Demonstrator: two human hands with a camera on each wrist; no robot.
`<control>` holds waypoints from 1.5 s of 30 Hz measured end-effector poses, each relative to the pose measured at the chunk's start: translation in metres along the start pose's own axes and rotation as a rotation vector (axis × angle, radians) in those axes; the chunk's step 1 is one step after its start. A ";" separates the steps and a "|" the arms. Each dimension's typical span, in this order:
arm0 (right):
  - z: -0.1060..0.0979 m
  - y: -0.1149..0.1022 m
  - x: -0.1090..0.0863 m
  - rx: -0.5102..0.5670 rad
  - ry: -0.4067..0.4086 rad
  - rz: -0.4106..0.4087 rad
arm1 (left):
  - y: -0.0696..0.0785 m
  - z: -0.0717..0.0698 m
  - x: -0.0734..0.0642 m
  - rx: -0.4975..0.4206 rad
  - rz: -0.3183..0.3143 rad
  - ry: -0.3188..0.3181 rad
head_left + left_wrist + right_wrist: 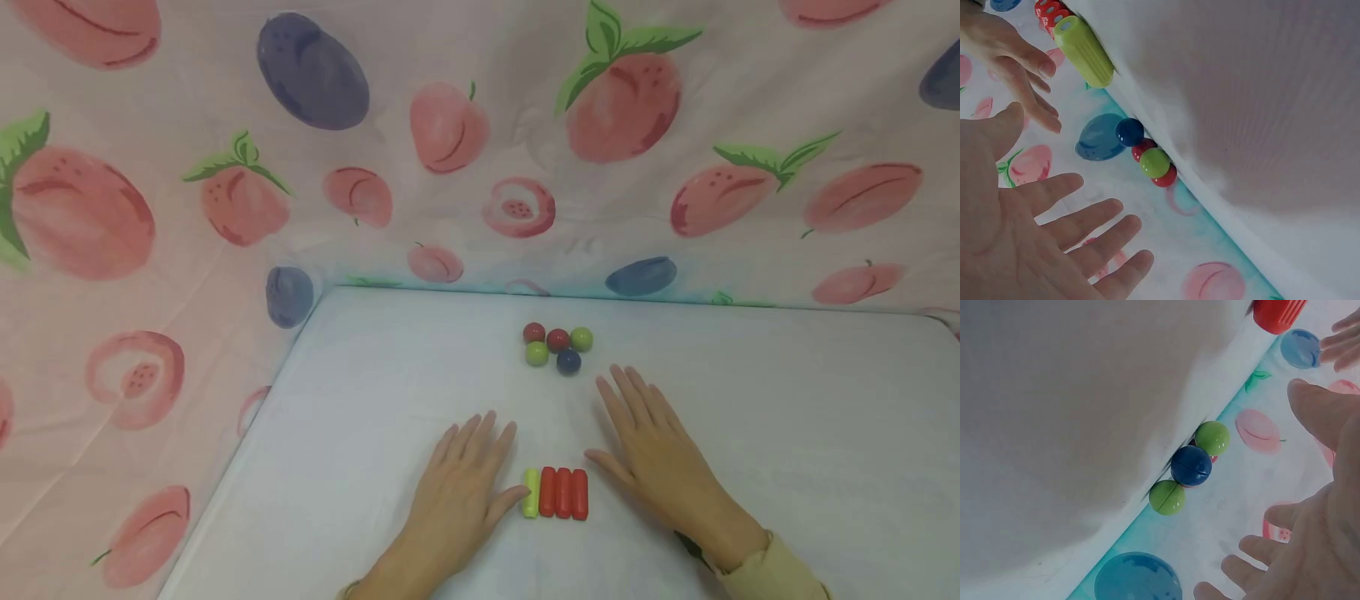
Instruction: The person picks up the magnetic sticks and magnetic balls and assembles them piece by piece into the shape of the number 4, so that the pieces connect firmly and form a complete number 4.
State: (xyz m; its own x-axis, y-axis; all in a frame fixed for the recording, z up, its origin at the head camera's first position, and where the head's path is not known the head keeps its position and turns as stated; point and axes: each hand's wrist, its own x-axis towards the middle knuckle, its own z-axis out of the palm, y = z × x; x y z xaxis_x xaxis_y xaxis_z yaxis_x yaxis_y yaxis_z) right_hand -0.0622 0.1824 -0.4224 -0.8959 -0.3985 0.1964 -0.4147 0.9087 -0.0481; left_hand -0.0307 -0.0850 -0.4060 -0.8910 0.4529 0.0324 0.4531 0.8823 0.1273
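Note:
On the white table, a yellow-green ribbed cylinder (531, 493) lies alongside three red cylinders (564, 492) in a tight row. My left hand (455, 497) is to the left of the row with fingers extended. Its thumb tip reaches the edge of the yellow-green cylinder in the head view; whether they touch, I cannot tell. To the right of the row, apart from it, is my right hand (660, 462), fingers straight and thumb spread toward the cylinders. Both palms hold nothing in the wrist views, where the left hand (1054, 231) and right hand (1310, 544) show bare.
Beyond the hands sits a cluster of small balls: two red (557, 340), two green (537, 353) and one blue (568, 362). A fruit-patterned cloth (480, 150) hangs behind the table and along its left side. Something dark (688, 546) shows under the right wrist.

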 end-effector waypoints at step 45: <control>0.012 0.007 0.057 0.068 0.052 -0.126 | 0.017 0.001 0.006 -0.190 0.029 -0.099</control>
State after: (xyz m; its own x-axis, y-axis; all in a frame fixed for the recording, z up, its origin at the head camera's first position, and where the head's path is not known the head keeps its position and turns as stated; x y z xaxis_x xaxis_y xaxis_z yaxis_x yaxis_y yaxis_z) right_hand -0.1183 0.1646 -0.4237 -0.8273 -0.5004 0.2552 -0.5349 0.8405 -0.0859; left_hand -0.0279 -0.0674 -0.4044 -0.8661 0.4965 -0.0578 0.4565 0.8328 0.3131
